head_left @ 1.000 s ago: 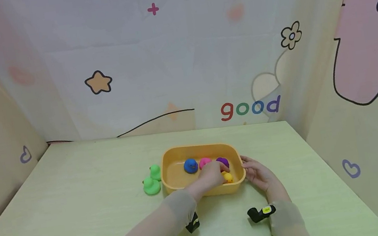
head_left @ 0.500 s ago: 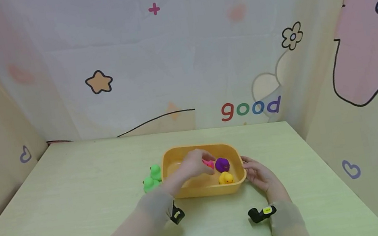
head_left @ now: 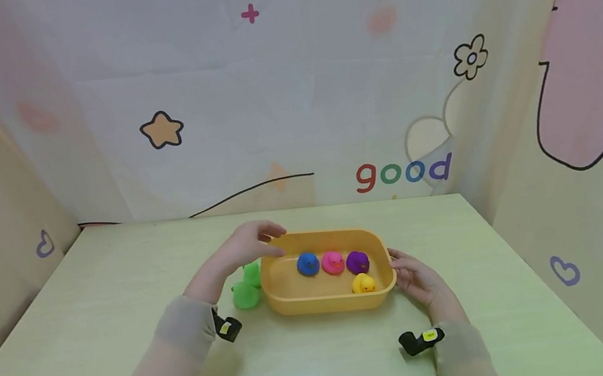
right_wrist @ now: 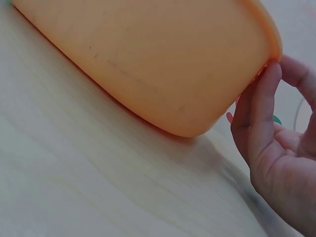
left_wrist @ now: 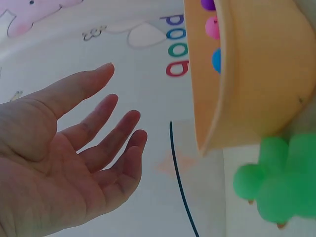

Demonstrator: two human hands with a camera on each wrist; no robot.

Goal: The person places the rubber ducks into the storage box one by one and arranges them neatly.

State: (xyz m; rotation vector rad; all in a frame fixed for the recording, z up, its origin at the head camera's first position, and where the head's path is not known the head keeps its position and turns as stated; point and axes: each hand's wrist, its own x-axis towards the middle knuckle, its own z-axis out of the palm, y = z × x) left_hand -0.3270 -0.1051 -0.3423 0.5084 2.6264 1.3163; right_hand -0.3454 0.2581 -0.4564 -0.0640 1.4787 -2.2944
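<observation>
A yellow plastic tub [head_left: 325, 305] holds a blue toy duck [head_left: 308, 264], a pink one [head_left: 333, 262], a purple one [head_left: 357, 262] and a yellow one [head_left: 363, 284]. Just off its back left corner hovers my left hand [head_left: 248, 244], fingers loosely spread and holding nothing. The left wrist view shows the bare palm beside the tub wall [left_wrist: 261, 74]. My right hand [head_left: 417, 278] grips the tub's right end at the rim. In the right wrist view its fingers [right_wrist: 264, 111] lie against the outer wall [right_wrist: 163, 64].
Two green toy ducks, one in front [head_left: 245, 295] and one behind [head_left: 253, 274], sit on the table [head_left: 123, 325] against the tub's left end. A printed cloth backdrop [head_left: 286, 86] rises behind the table, with side walls left and right.
My left hand has come up out of the tub and moved left, past its back left corner, uncovering the ducks inside. The right hand stays at the right end.
</observation>
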